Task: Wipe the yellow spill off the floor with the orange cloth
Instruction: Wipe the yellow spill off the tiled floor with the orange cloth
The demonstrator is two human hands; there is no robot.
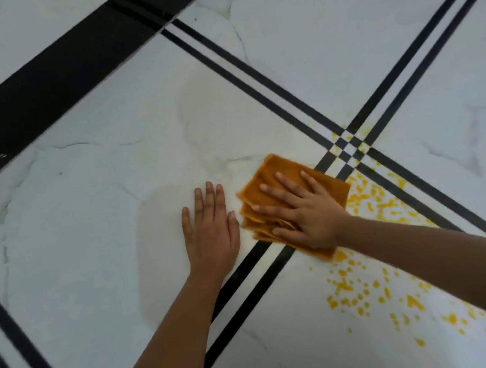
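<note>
Because you need a brace while leaning in, your left hand (pixel 210 229) lies flat and empty on the pale floor (pixel 86 217), just beside the folded orange cloth (pixel 289 201). Your right hand (pixel 306 212), fingers spread, presses the cloth down flat rather than gripping it. The yellow spill (pixel 377 286) speckles the tile right of the cloth, largely unwiped, reaching the black stripes (pixel 348 147).
</note>
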